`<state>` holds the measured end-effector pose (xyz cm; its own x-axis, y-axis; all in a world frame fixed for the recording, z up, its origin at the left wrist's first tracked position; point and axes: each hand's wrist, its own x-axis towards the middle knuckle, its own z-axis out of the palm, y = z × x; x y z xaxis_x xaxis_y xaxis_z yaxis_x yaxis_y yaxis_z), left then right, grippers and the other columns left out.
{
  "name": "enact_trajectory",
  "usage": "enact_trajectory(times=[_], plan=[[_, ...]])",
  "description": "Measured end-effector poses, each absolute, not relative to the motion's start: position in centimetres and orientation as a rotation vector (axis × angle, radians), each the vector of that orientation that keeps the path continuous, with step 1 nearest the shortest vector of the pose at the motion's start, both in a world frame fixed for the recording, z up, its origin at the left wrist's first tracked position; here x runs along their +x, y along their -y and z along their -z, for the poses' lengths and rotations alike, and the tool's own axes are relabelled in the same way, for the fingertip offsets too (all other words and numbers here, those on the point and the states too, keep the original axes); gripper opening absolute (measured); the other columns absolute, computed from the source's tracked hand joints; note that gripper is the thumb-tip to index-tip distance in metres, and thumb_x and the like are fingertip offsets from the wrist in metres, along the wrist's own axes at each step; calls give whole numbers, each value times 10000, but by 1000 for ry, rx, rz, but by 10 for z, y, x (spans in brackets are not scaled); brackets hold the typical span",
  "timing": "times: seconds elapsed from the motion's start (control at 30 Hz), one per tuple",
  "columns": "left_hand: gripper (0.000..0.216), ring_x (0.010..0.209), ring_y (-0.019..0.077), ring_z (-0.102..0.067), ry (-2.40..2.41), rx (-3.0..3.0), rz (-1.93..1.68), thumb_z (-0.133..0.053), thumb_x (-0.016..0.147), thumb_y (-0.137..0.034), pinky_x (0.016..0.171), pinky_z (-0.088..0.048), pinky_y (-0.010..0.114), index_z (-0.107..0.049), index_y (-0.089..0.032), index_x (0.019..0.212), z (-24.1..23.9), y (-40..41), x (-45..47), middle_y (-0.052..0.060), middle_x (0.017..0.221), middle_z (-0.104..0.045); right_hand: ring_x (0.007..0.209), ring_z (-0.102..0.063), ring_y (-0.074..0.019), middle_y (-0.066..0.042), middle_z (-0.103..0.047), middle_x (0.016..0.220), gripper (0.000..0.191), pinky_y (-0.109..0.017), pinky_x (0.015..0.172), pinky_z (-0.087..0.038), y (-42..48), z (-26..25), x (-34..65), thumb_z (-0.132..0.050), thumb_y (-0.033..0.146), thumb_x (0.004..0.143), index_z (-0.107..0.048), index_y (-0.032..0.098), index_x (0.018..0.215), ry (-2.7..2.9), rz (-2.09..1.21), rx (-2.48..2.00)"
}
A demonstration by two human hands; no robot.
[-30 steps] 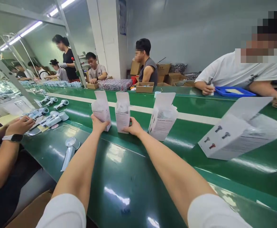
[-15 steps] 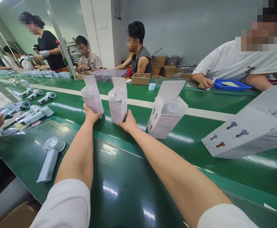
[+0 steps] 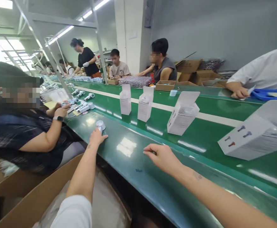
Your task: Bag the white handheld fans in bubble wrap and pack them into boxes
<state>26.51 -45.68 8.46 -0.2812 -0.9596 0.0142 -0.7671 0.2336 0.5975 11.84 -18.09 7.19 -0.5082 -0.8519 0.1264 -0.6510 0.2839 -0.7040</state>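
My left hand (image 3: 96, 137) lies over the handle of a pale handheld fan (image 3: 100, 124) on the near green bench edge, fingers closing round it. My right hand (image 3: 161, 155) hovers over the bench with loosely curled fingers and nothing in it. Two small white cartons (image 3: 125, 102) (image 3: 145, 107) stand upright with flaps up on the green conveyor belt (image 3: 200, 133). Further right, a third open carton (image 3: 182, 114) leans, and a larger white box printed with fan pictures (image 3: 254, 134) lies tilted.
A seated person (image 3: 22, 126) at my left handles fans (image 3: 81, 107) on the bench. Other people sit or stand across the belt with brown cardboard boxes (image 3: 164, 85) and a blue tray (image 3: 268, 94). An open cardboard box with a plastic liner (image 3: 41, 202) sits below my left arm.
Both hands have let go of the two upright cartons and pulled back. The left hand has reached left onto the fan; the right hand now hovers over the bench. My view has turned left.
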Motion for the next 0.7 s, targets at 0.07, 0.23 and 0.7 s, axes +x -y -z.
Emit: enact_trajectory(times=[0.07,0.23,0.7], plan=[[413,1213,426,-513,2040,1574,890,-735,680,-204,959,-403,474,-575,-60,1032,-85,447,277,310,1216,-581,540,-513,-150,14,-546,519,403,-283,555,-388,171,-75,155,-527,466,863,-587,193,572,-2203,1022,-1362],[237,847,217,-665,1928,1449,1193,-582,838,-322,694,-490,273,-627,-101,910,-86,387,309,110,868,-685,803,-608,-177,-25,-660,879,294,-278,681,-485,168,-68,225,-645,477,806,-641,209,926,-1647,1358,-742],[507,791,218,-641,1765,1445,1873,-529,830,-624,703,-512,344,-603,-125,885,59,260,491,121,870,-658,731,-660,-182,-61,-706,845,255,-305,645,-568,152,6,344,-696,346,802,-654,140,946,-958,1558,-121]])
